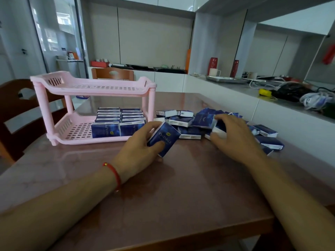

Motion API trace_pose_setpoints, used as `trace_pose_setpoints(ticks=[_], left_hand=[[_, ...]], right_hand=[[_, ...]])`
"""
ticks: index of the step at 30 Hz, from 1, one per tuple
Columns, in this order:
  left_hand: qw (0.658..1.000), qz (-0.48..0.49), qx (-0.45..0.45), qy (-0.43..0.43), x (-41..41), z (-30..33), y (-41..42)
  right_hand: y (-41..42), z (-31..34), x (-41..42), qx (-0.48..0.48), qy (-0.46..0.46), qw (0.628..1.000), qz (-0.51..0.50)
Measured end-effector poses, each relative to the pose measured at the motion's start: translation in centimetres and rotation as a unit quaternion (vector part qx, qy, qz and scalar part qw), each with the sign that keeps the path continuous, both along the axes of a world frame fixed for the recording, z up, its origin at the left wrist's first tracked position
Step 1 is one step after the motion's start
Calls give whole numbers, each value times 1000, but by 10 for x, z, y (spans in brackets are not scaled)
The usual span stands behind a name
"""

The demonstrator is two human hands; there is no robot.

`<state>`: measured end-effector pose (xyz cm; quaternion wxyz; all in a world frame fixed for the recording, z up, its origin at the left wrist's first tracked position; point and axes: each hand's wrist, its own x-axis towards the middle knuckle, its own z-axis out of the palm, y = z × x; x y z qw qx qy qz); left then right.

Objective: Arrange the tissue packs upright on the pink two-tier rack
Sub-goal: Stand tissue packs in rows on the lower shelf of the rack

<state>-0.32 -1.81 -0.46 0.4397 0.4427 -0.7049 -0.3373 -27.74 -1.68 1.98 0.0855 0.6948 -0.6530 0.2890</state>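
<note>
A dark-blue plastic-wrapped tissue pack (164,140) is clamped by the left hand (139,147) beside the pink slatted two-tier plastic rack (59,129); another is gripped from the pile by the right hand (233,136). Standing rows (117,122) could be toppled if nudged.

Glossy table (181,196) — white cabinets (141,33)

Blue tissue packs (117,124) upright in two rows, pink rack (54,84) lower tier; loose heap (190,122) beside.
</note>
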Motion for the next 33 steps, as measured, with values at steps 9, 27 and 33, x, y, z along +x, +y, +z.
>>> trace_pose_setpoints(ticks=[9, 27, 33], left_hand=[[999, 41, -26, 18, 9, -3, -7], [994, -51, -49, -88, 63, 26, -20], [968, -23, -129, -215, 67, 30, -20]], right_hand=[[5, 14, 53, 151, -298, 876, 347], [-39, -15, 129, -70, -107, 943, 307], [-39, -25, 131, -95, -157, 930, 317]])
